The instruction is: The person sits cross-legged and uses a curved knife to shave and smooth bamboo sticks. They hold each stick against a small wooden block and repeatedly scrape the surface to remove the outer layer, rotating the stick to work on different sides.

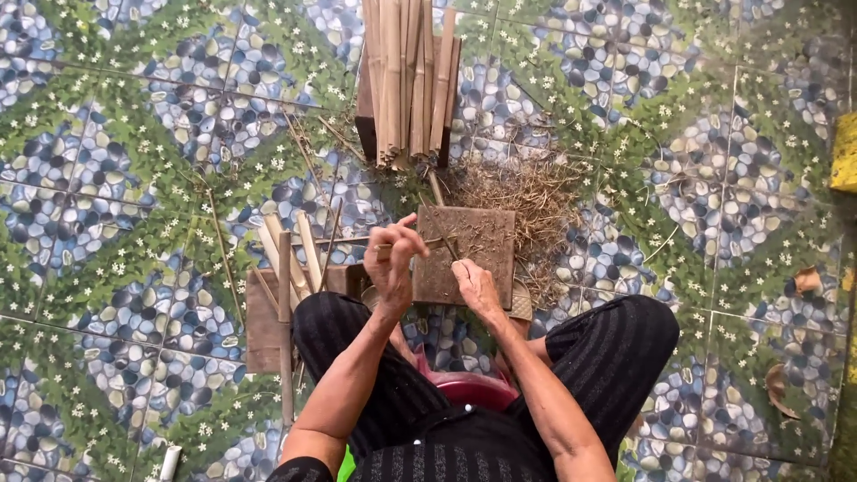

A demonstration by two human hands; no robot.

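Blue pebbles, green leaves and tiny white flowers are being shown across the floor tiles (134, 161). Pale tan is being displayed by the bamboo strips (406, 80), weathered brown by the wooden block (478, 254), and dry straw-brown by the shavings (536, 201). Black with fine grey stripes is being worn as trousers (616, 353). Dark red is being glimpsed on the stool (473, 390), yellow on an object (845, 152) at the right edge.

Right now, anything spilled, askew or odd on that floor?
Yes: a heap of dry shavings is strewn over the tiled floor beside the wooden block. Loose thin sticks lie scattered at odd angles, away from the bundled bamboo strips.
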